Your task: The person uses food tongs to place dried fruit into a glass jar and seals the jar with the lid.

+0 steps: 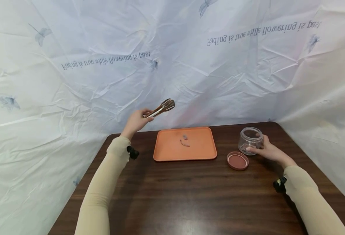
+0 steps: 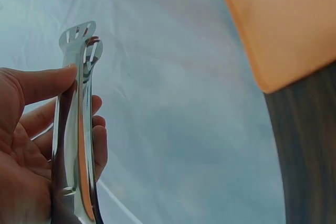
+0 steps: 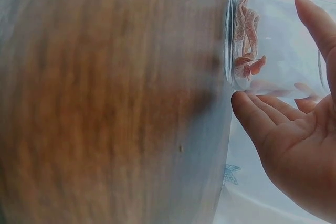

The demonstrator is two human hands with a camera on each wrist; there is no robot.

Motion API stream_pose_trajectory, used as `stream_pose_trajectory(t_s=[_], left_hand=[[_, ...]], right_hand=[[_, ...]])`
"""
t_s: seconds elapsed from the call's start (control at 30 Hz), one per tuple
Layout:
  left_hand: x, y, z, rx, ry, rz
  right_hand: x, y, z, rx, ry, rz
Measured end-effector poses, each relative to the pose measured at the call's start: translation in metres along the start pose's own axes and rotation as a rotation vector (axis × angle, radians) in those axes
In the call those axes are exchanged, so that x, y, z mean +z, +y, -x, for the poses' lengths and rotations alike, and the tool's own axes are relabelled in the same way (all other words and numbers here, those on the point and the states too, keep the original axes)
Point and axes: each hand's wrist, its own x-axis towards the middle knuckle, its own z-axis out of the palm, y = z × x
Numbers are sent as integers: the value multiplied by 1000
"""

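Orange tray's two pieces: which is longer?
In the head view, the lower piece on the tray: long and thin, while the upper piece is short.

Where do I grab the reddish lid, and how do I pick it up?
Probably pinch the lid by its round rim, coming from the near side: it lies flat on the table, and the jar stands close behind, to the right.

I counted one pair of tongs point(image 1: 161, 108), one tray point(image 1: 202, 148), two scraps point(image 1: 185, 137) on it, one jar point(image 1: 244, 143), one lid point(image 1: 237, 161).
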Motion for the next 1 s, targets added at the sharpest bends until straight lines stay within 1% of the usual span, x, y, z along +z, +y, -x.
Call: stream_pose_trajectory(t_s=[0.2, 0.4, 0.57, 0.8, 1.0], left_hand=[[10, 32, -14, 48, 7, 3], [20, 67, -27, 100, -24, 43], [28, 95, -36, 140, -46, 57], [43, 129, -47, 237, -50, 73], [52, 160, -54, 273, -51, 79]], right_hand=[[-4, -2, 1, -4, 2, 3], [0, 0, 3, -1, 2, 1], [2, -1, 3, 10, -5, -4], [3, 0, 4, -30, 9, 3], [2, -1, 5, -29, 8, -11]])
